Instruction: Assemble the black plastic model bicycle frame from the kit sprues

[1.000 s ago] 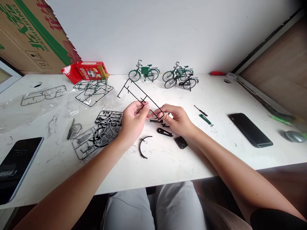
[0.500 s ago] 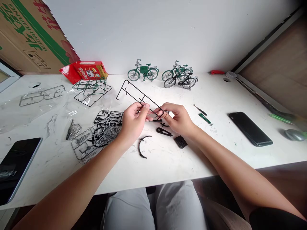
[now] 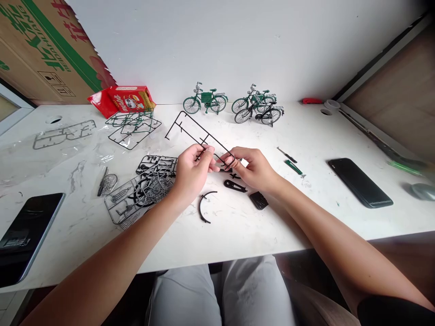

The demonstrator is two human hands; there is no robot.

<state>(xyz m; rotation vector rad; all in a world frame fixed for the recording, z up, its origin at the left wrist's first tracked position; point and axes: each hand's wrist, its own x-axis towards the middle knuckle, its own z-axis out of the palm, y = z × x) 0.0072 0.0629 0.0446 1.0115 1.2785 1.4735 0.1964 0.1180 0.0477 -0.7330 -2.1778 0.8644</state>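
Observation:
Between both hands a black plastic sprue frame (image 3: 195, 123) is held tilted above the table. My left hand (image 3: 193, 170) pinches its near long side with thumb and fingers. Closed on the frame's right end is my right hand (image 3: 253, 170); the exact grip of its fingertips is partly hidden. Under and in front of the hands lie loose black parts: a curved mudguard-like strip (image 3: 200, 208), a slotted chain-cover-like piece (image 3: 235, 185) and a small black block (image 3: 258, 200). A pile of grey and black sprues with wheels (image 3: 149, 183) lies left of my left hand.
Model bicycles (image 3: 205, 100) stand at the back. A red box (image 3: 131, 98) and green sprues (image 3: 132, 123) lie back left. Phones lie at left (image 3: 30, 235) and right (image 3: 360, 182). A thin-bladed tool (image 3: 287, 155) and a green-handled tool (image 3: 294, 168) lie right of my hands.
The whole view has shifted slightly, so the table's things appear a little further right. Both hands keep hold of the sprue frame, with hardly any change in their grip.

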